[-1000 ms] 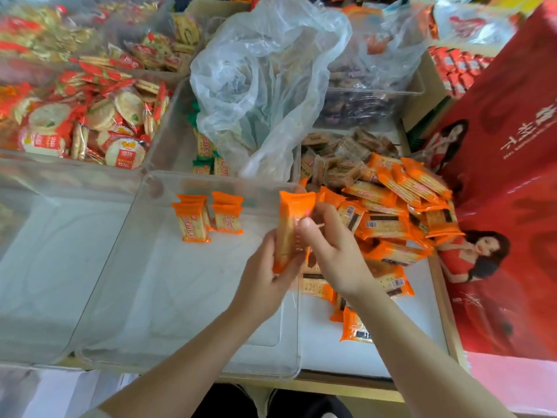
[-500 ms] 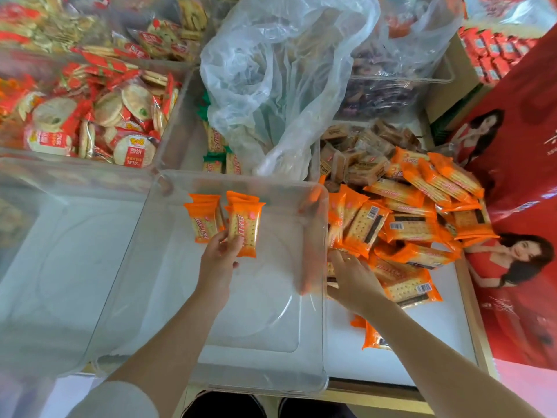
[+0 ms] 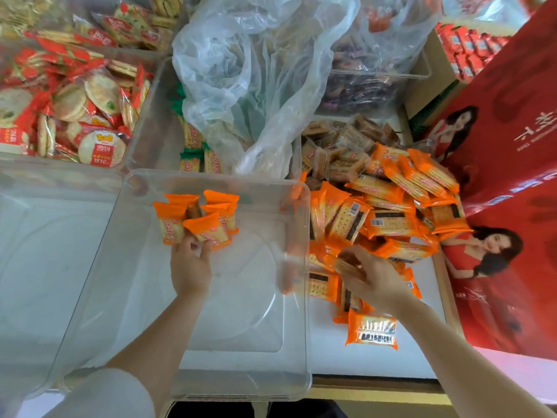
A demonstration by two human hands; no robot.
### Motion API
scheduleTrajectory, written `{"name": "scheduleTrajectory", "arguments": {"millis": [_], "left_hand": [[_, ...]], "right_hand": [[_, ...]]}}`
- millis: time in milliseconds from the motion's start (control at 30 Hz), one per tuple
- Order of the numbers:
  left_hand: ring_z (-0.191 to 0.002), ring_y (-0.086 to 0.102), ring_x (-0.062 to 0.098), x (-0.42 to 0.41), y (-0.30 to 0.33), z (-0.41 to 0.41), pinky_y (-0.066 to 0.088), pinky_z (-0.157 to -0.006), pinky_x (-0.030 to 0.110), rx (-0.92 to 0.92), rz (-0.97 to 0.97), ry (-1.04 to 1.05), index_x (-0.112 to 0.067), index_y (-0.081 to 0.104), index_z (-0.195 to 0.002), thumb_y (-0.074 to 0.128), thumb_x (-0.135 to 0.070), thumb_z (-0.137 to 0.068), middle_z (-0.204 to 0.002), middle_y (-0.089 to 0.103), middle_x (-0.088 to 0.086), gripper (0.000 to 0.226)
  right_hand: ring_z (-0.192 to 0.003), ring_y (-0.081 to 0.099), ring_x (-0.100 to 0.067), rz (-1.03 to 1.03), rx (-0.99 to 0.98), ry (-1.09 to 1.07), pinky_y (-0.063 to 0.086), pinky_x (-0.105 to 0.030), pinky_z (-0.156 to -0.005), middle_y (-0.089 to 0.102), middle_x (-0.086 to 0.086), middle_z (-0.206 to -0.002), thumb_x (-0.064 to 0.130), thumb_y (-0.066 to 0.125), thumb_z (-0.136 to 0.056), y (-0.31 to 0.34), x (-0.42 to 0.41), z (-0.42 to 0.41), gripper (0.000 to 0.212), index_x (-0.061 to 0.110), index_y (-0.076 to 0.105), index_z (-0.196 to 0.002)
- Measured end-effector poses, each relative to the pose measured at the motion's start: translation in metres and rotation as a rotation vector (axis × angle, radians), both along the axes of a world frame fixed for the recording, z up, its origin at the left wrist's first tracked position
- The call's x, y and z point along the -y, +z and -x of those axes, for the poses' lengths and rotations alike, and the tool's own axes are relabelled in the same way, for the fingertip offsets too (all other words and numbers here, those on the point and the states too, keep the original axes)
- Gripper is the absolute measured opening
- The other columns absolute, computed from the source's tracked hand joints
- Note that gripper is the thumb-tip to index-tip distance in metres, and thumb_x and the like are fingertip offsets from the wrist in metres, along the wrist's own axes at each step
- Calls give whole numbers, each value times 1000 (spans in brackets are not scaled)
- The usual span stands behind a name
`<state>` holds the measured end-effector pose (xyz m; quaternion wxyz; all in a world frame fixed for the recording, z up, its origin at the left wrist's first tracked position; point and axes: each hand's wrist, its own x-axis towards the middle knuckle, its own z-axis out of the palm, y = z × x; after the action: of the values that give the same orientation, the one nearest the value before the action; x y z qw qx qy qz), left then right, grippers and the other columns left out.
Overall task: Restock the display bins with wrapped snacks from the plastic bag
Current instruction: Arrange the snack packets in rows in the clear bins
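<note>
A clear display bin (image 3: pixel 297 297) sits in front of me with several orange-wrapped cracker packs (image 3: pixel 221 211) standing at its far end. My left hand (image 3: pixel 190 267) is inside the bin, its fingers on the nearest orange pack (image 3: pixel 208 232) among them. To the right lies a loose pile of orange packs (image 3: pixel 388 218) on a white surface. My right hand (image 3: pixel 370 279) reaches into that pile and grips an orange pack (image 3: pixel 349 263). A crumpled clear plastic bag (image 3: pixel 256 70) rises behind the bin.
A second clear bin (image 3: pixel 45 251) stands at left. Bins of round rice crackers (image 3: pixel 78 116) fill the back left. Green-wrapped packs (image 3: pixel 193 155) lie under the bag, brown packs (image 3: pixel 340 152) behind the orange pile. A red poster board (image 3: pixel 506 176) walls the right side.
My left hand carried an orange pack from the pile side into the bin and set it among the standing packs. My right hand dropped back into the pile and took hold of another pack.
</note>
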<state>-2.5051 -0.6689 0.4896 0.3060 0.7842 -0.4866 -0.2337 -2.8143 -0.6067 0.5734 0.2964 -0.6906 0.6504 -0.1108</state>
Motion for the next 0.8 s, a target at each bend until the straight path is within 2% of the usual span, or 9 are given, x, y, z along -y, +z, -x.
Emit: {"name": "scheduleTrajectory", "arguments": {"millis": [67, 133, 200, 233, 400, 500, 567, 667, 800], "left_hand": [[-89, 56, 32, -2, 12, 5, 35, -68, 31, -49, -52, 87, -3, 54, -98, 64, -23, -87, -93, 60, 14, 25], [-89, 56, 32, -5, 31, 13, 36, -71, 31, -146, -90, 188, -2, 51, -105, 65, -23, -86, -94, 60, 14, 32], [-83, 54, 28, -13, 54, 26, 35, -71, 29, -212, -67, 154, -3, 54, -101, 64, -21, -87, -87, 59, 7, 25], [-78, 54, 25, -18, 66, 35, 35, -69, 28, -268, -52, 94, -6, 55, -94, 63, -22, -88, -80, 58, 3, 19], [-77, 63, 9, -39, 127, 73, 49, -64, 21, -764, -89, -337, -21, 59, -95, 54, -38, -88, -87, 65, -5, 19], [-86, 65, 11, -41, 136, 73, 54, -72, 25, -851, -83, -439, -21, 61, -100, 60, -34, -78, -94, 69, 0, 25], [-86, 65, 10, -42, 132, 67, 54, -74, 26, -870, -79, -422, -18, 62, -100, 69, -21, -80, -94, 69, 1, 21], [-83, 65, 6, -44, 112, 48, 52, -73, 19, -781, -80, -372, -19, 60, -95, 68, -11, -83, -90, 69, -6, 16], [-90, 64, 12, -42, 73, 6, 50, -78, 26, -538, -120, -304, -21, 58, -102, 68, -16, -83, -98, 67, -4, 21]], "right_hand": [[-62, 56, -20, -7, 211, -175, 38, -21, -52, 62, -9, -73, 43, 44, -82, 14, 0, 4, 24, 25, 57, -92], [-63, 56, -32, -6, 439, -372, 43, -33, -54, 60, -20, -75, 50, 44, -81, 31, 3, 2, 33, 22, 62, -86], [-65, 58, -37, -6, 698, -591, 48, -35, -56, 59, -24, -78, 33, 50, -93, 48, 10, -4, 18, 23, 65, -90], [-65, 61, -30, -4, 793, -650, 50, -32, -57, 62, -17, -78, 25, 48, -96, 55, 14, -8, 18, 23, 66, -95], [-79, 66, -18, -118, 992, -368, 56, -31, -68, 69, 0, -87, 20, 50, -94, 80, 22, -52, 18, 23, 67, -98], [-80, 66, -11, -38, 822, -141, 54, -24, -70, 69, 7, -88, 22, 54, -92, 78, 22, -79, 16, 18, 66, -102], [-68, 62, -6, 126, 605, -50, 48, -20, -58, 65, 13, -74, 25, 52, -93, 71, 21, -85, 17, 16, 67, -93], [-64, 58, -22, 296, 368, -214, 46, -32, -55, 63, -6, -71, 20, 51, -96, 51, 21, -70, 28, -2, 65, -86], [-75, 60, -14, 159, 122, -242, 44, -13, -58, 68, -5, -96, 11, 54, -93, 11, 13, -40, 17, 9, 67, -103]]}}
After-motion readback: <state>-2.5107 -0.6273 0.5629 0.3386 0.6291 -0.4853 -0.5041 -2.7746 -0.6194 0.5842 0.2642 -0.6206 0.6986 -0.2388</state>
